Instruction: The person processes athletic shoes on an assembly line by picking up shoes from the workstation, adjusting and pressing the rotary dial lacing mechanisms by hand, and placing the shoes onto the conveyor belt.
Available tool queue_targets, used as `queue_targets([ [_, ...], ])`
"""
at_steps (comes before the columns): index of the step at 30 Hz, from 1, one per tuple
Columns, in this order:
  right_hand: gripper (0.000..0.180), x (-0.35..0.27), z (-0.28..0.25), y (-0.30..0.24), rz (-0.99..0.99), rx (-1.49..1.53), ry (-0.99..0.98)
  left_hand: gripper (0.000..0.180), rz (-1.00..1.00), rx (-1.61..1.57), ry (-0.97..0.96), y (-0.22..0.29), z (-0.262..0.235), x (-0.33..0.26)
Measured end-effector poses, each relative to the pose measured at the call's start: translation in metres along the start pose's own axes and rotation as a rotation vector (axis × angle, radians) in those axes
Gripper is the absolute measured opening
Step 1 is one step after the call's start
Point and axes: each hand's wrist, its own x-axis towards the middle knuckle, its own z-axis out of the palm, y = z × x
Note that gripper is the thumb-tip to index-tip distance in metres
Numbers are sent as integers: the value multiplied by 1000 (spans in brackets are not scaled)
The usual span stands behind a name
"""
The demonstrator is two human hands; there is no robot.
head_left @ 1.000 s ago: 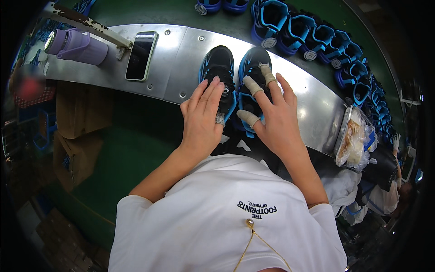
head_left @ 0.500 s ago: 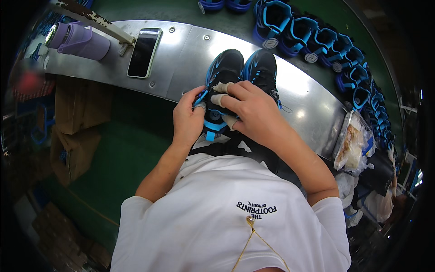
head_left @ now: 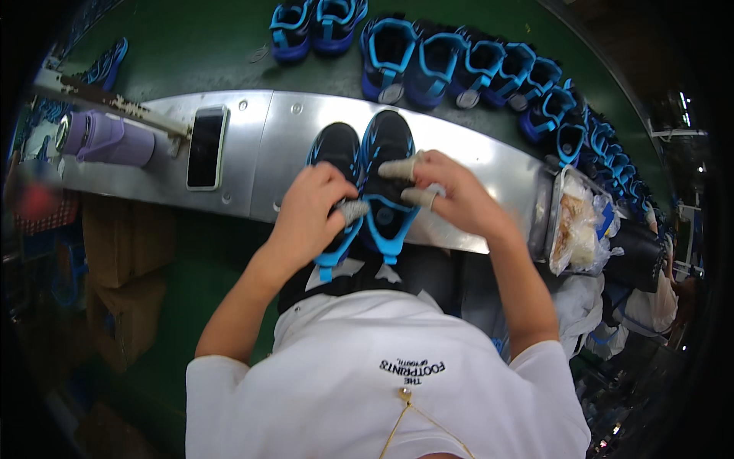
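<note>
Two black-and-blue sneakers stand side by side on a metal bench (head_left: 478,222), toes pointing away from me. My left hand (head_left: 312,210) lies over the left sneaker (head_left: 336,143), its fingers curled and its thumb reaching toward the gap between the shoes. What these fingers pinch, if anything, is hidden. Across the lacing of the right sneaker (head_left: 388,134) reach the fingers of my right hand (head_left: 455,191), stretched out with the thumb apart from them. Pale covers wrap several of my fingertips. Blue heel loops on both sneakers face me.
A phone (head_left: 206,147) and a lilac bottle (head_left: 118,139) occupy the bench's left part. Beyond it, a row of similar sneakers (head_left: 436,65) curves along the green surface to the right. A plastic-wrapped tray (head_left: 569,222) is at the right end; cardboard boxes (head_left: 126,245) stand lower left.
Both hands were together on the left sneaker; my right hand has shifted over to the right one, exposing its collar. The whole view has swung, so the bench objects appear lower and farther left.
</note>
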Motion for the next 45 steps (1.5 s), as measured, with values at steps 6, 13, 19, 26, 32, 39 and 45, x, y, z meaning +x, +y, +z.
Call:
queue_targets([
  [6,34,1,10,-5,-38,-298,62,23,44,131,-21,2,11,-5],
  [13,26,3,13,1,-96,-290,-39,31,-103,97,223,12,21,-14],
  [19,24,1,-1,9,-176,-67,-104,31,-174,-176,65,12,7,-10],
  [26,32,-8,8,9,-15,-204,111,33,-213,-37,88,22,4,-8],
  [32,39,-6,9,10,80,-289,102,40,-174,-218,-112,18,-9,-5],
  [39,32,-6,0,18,-144,80,-30,43,-194,-256,-113,13,-7,-6],
  [45,35,-6,7,11,-118,-50,116,40,-232,-73,11,25,1,-9],
])
